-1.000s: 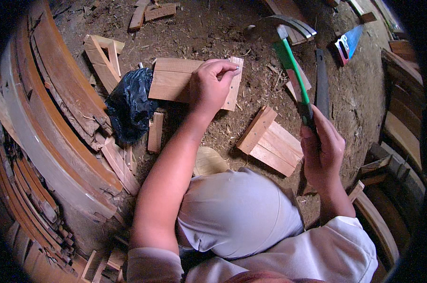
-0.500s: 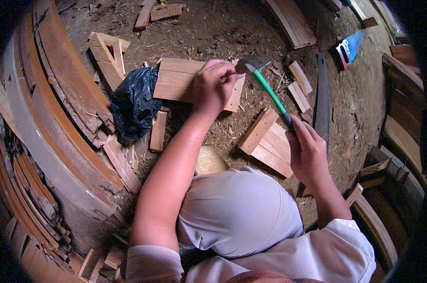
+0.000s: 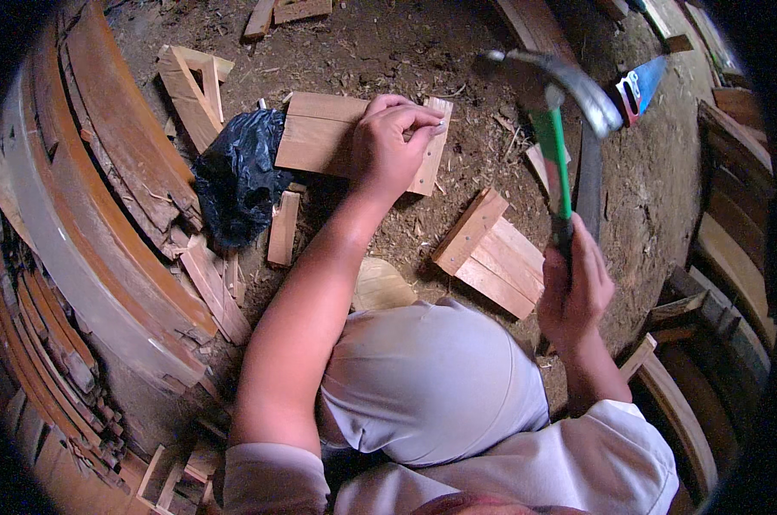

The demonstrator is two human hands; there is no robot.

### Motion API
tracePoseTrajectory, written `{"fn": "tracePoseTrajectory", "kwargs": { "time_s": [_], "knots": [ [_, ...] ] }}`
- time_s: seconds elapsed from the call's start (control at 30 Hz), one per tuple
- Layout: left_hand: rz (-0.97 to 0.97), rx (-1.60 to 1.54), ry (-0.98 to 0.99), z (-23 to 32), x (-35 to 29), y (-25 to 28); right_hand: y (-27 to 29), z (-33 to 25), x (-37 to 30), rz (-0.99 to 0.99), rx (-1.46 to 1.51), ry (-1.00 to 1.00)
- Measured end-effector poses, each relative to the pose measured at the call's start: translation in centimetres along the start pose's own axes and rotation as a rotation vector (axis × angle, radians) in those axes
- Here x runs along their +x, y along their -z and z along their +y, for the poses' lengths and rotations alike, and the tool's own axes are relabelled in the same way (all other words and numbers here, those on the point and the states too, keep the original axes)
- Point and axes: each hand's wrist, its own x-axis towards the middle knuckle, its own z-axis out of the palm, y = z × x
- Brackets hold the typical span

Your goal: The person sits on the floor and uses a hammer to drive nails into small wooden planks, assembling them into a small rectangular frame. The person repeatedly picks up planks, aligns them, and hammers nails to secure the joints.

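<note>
My right hand (image 3: 576, 287) grips the dark lower end of a claw hammer (image 3: 564, 167) with a green handle. The hammer's metal head is raised to the right of the boards and blurred by motion. My left hand (image 3: 393, 142) pinches a nail, mostly hidden by the fingertips, over a narrow wooden strip (image 3: 431, 172). That strip lies across the right end of light wooden boards (image 3: 320, 133), and nail heads show in it. Closer to me on the right lies another panel (image 3: 500, 266), with a nailed cross strip (image 3: 472, 230) along its left end.
A black plastic bag (image 3: 242, 176) sits left of the boards, by a triangular wooden piece (image 3: 191, 99). Long stacked planks (image 3: 131, 146) line the left side. A handsaw (image 3: 642, 88) with a blue blade lies at the far right. Timber (image 3: 740, 249) leans along the right edge.
The hammer has swung up and to the right, away from my left hand. My left hand stays pinched over the strip.
</note>
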Motion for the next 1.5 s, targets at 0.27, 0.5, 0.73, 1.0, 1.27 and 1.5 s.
{"fn": "tracePoseTrajectory", "kwargs": {
  "time_s": [0.27,0.5,0.73,1.0,1.27,1.5],
  "knots": [
    [-0.005,0.032,-0.024,0.4,0.2,0.0,0.3,-0.2,0.2,-0.051,0.047,-0.038],
    [-0.028,0.074,-0.056,0.4,0.1,0.3,-1.2,0.7,-0.3,-0.291,0.091,-0.173],
    [-0.186,-0.042,0.037,0.9,0.2,1.8,-0.2,-0.8,-2.2,-0.123,0.962,-0.775],
    [-0.482,0.498,-0.025,3.6,0.3,7.0,-2.9,0.7,-3.9,-0.243,1.391,-1.131],
    [-0.49,0.557,-0.081,2.3,-0.8,5.8,-4.8,0.7,-2.5,-0.108,1.466,-1.09],
    [-0.51,0.52,0.003,3.8,-1.6,5.9,-5.1,0.2,-2.5,-0.26,1.395,-1.058]
  ]
}}
